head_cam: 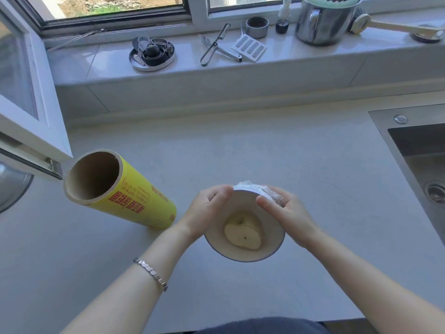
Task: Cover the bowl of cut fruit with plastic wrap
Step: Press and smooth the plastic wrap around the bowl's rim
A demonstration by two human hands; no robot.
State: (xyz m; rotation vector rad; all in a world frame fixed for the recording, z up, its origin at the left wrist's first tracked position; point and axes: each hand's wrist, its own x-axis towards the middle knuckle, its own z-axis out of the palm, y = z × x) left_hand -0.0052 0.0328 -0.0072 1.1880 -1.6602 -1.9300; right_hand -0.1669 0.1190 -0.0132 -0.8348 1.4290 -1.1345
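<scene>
I see a wide, pale grey stone tabletop (pixel 265 153) running from the near edge back to a low step below a light windowsill (pixel 313 59), with a white-framed window (pixel 192 10) above it and one sash swung open at far left. A stainless steel sink (pixel 419 150) is set into the tabletop at right, its drain near the frame edge. On the sill stand a large shiny steel pot (pixel 322 22), a round metal tray of small dark parts (pixel 152 54), a metal peeler (pixel 215 43) and a small white grater-like card (pixel 249 47).

A big roll of plastic wrap in a yellow printed sleeve (pixel 134 198) lies on its side on the tabletop at left, its brown cardboard core open toward me.

Just right of it, near the front edge, sits the small cream ceramic bowl with a blue rim (pixel 272 247), holding a pale half of cut fruit (pixel 243 233). My left hand (pixel 207 210) curls around the bowl's far left rim. My right hand (pixel 286 215) is closed on a bunched piece of clear plastic wrap (pixel 260 191) at the far rim. A silver link bracelet (pixel 151 273) rings the left wrist.
</scene>
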